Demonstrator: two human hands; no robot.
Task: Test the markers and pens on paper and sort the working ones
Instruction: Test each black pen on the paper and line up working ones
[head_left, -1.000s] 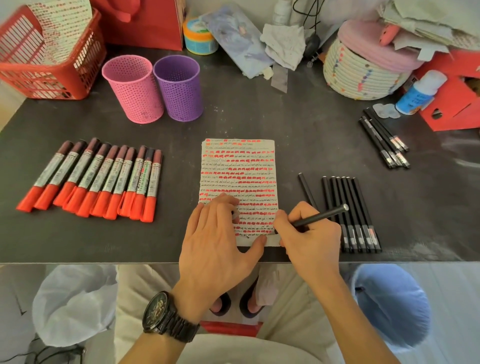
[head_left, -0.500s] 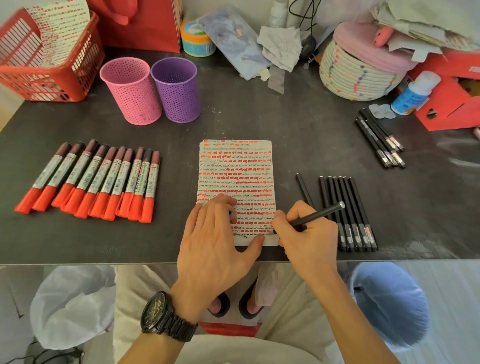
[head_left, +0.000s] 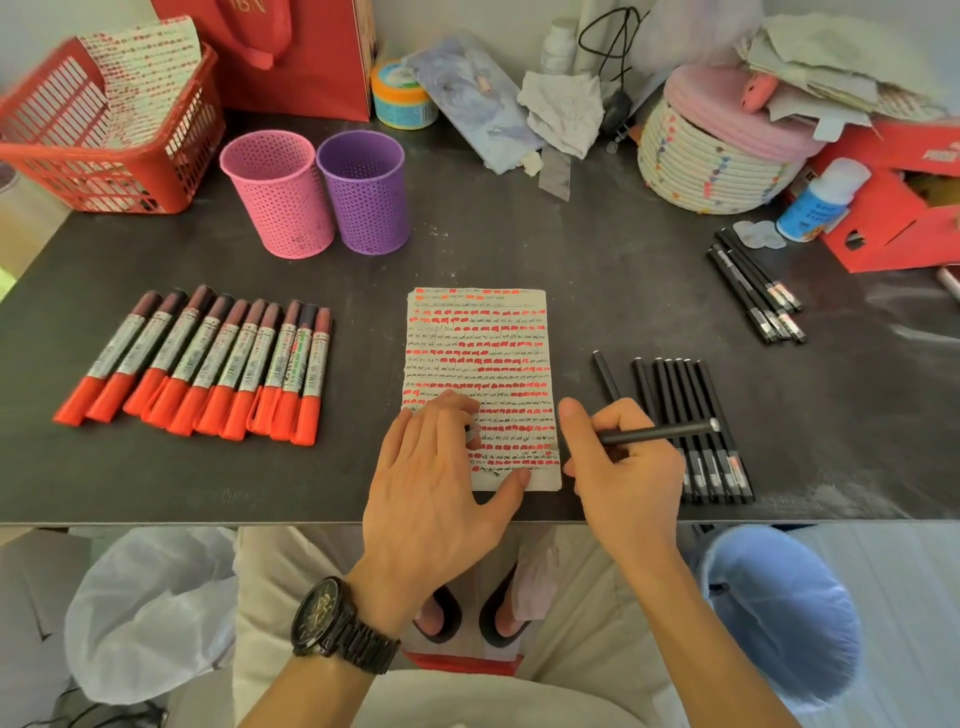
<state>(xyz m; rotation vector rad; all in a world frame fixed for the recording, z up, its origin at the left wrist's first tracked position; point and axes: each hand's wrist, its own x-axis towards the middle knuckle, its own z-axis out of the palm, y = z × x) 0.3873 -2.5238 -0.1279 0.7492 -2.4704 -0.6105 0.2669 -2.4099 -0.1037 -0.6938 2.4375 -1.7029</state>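
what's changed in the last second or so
The right hand, still gripping the black pen, has drawn slightly right, off the lower right edge of the paper, and its thumb has straightened upward. The left hand stays flat on the paper's lower part. The orange markers and the row of black pens have not moved.

I read the tabletop (head_left: 597, 270) as a dark, matt slab, scuffed pale toward three o'clock. The sheet of paper (head_left: 478, 364) at centre is matt and thick with ink. At nine o'clock the markers (head_left: 208, 358) look like glossy plastic, with shiny labelled barrels. The pink cup (head_left: 280, 202) and purple cup (head_left: 366, 197) at eleven are perforated and matt; metal or plastic, I cannot tell. The red basket (head_left: 78, 156) at ten is plastic lattice. At one o'clock the rope basket (head_left: 711, 166) looks coiled and rough. The black pen (head_left: 660, 432) gripped by the right hand (head_left: 623, 467) is satin-matt, silvery at its end.
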